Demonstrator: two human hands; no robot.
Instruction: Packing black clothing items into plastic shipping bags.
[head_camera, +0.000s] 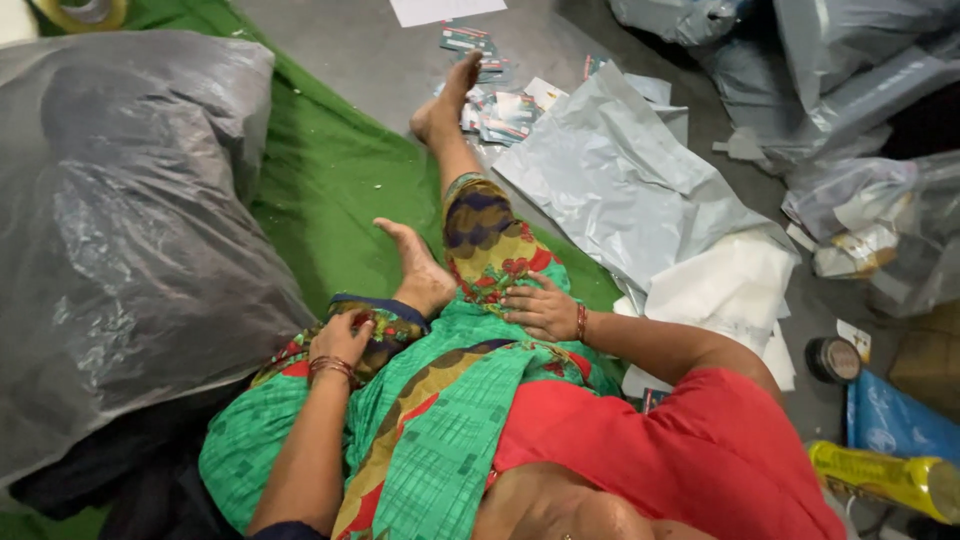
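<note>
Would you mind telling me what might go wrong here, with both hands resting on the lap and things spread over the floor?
1. The outstretched foot lies against the loose packets, so a leg shift may scatter or crush them.
2. The grey mailer bags and white sheets lie right beside the right hand; leaning there could crumple them.
3. The big plastic sack bulges close by the left hand, perhaps cramping that side.

green patterned garment (440, 400) | draped over lap; both hands resting on it

Grey floor (380, 60): green cloth (330, 170) over its left part, big clear plastic sack (120, 220) on the cloth's left edge. Grey mailer bags (620, 180), white sheets (730, 290), scattered small packets (500, 105) right of the cloth.
</note>
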